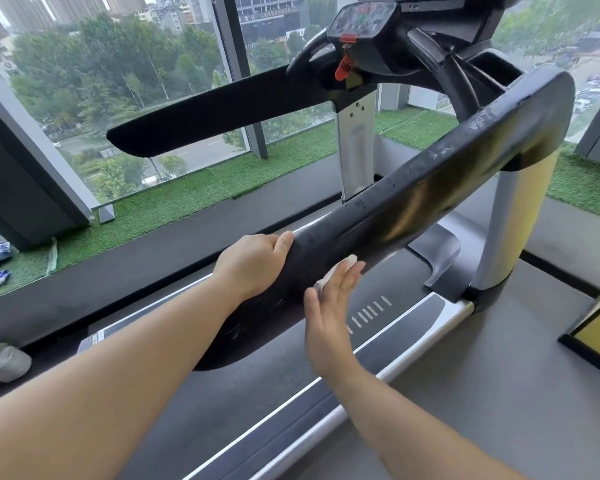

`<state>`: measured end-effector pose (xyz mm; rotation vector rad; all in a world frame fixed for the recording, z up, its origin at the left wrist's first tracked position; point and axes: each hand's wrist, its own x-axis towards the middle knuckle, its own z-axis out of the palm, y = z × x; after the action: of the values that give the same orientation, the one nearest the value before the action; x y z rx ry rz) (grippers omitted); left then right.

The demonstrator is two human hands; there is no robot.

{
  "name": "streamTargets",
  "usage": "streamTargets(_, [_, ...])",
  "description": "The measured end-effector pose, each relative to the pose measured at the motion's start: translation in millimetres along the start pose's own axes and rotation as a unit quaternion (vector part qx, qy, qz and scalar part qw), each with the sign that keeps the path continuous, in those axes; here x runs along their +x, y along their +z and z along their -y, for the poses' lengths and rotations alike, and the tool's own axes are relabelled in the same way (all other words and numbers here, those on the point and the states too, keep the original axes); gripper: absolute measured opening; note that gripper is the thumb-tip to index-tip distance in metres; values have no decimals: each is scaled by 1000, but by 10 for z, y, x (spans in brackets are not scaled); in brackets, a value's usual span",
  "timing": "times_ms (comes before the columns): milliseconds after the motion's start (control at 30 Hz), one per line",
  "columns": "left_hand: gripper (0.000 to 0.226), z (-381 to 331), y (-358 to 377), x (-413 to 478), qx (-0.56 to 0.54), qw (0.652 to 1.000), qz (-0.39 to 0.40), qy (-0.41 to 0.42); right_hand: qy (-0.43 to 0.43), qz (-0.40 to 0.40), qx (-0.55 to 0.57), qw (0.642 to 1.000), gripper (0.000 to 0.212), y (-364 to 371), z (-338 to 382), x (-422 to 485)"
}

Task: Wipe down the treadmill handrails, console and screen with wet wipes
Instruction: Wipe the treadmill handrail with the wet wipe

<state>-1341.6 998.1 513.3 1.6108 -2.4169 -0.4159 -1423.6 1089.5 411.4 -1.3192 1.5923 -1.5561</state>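
Two rails: your near rail (430,188) is in work; neither hand touches the far rail (222,109).
Wipe (336,275): pressed on the right side face of the near rail, close to its near end.
Right hand (329,313): fingers straight, pushing the wipe onto the rail; no grasp.
Left hand (253,261): laid over the rail top just left of the wipe, fingers curled over the far edge.
Progress: judge this an early stage; the rail's far stretch, the far rail, console (361,22) and screen appear left to do.
Hidden: most of the wipe lies behind your right hand; your left fingertips are behind the rail.
Cut off: the screen is lost at the top edge; console keys are too small to read.
Unclear: the sheen on the near rail may be moisture or reflection; you cannot tell which.
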Motion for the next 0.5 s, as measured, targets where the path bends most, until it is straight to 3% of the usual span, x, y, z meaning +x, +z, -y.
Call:
streamTargets(100, [52, -1, 2, -4, 0, 1000, -3, -1, -19, 34, -57, 998, 66, -10, -77, -31])
streamTargets(300, [53, 7, -1, -11, 0, 1000, 3, -2, 66, -73, 30, 995, 63, -315, -63, 439])
streamTargets(400, [52, 2, 6, 3, 4, 1000, -5, 1, -34, -16, -69, 997, 66, -78, -101, 139])
streamTargets(500, [51, 0, 7, 6, 4, 1000, -7, -1, -126, 70, -170, 975, 64, 67, -295, -139])
